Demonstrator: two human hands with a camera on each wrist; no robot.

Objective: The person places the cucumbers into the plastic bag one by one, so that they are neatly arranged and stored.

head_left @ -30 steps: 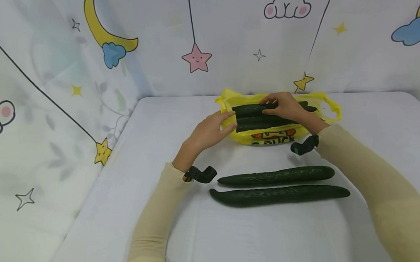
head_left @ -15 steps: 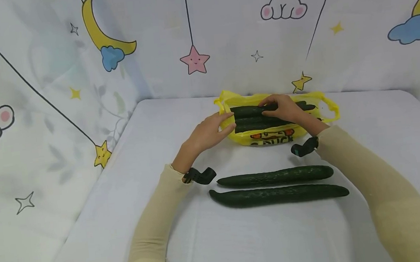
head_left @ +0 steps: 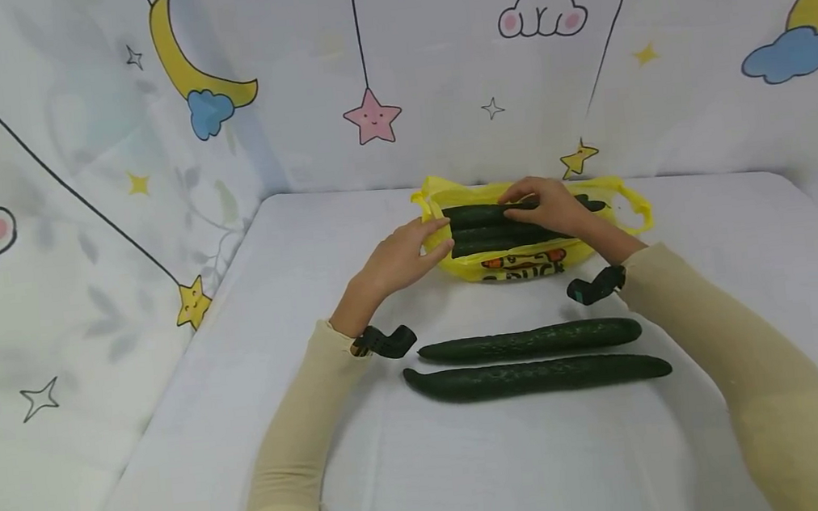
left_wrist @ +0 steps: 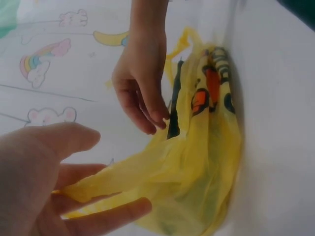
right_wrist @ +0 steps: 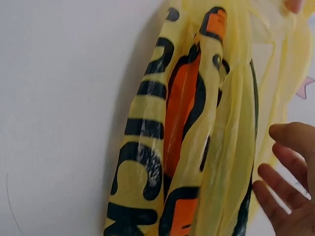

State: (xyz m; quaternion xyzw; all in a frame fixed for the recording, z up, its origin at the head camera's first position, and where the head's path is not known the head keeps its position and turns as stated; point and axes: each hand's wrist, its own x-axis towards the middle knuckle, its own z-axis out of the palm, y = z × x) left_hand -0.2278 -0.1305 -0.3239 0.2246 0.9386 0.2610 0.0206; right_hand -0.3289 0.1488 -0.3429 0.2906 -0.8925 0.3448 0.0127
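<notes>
"Beneath the right hand (head_left: 549, 204), what lay there?"

"At least 2 dark green cucumbers (head_left: 474, 216), lengthwise inside the yellow bag (head_left: 523, 267), reaching out past that hand on its left."

"Did either hand grip anything?"

"Neither seemed to. The right wrist view showed that hand's thumb and fingers parted, nothing between them, fingertips at or just beside a cucumber's dark edge; whether they touched could not be told. The left hand (head_left: 398, 256) was at the bag's left end, fingers extended and spread, thin plastic across them with no firm hold showing."

"What could have gone wrong from that point?"

"A lifted cucumber might have dragged the bag along, because the left fingers did not clamp it. Slack plastic could also have folded over the opening, and smooth skin might have slid out of a weak pinch."

"And around the hands?"

"Nearer the person than both, 2 loose cucumbers (head_left: 529, 342) lay side by side on the white table (head_left: 368, 454). Right of the right hand, a bag handle (head_left: 643, 209) looped outward."

"Anything in the way?"

"Below the right fingers, the bag's printed front stood between that wrist's camera (head_left: 597, 285) and most of the contents."
</notes>
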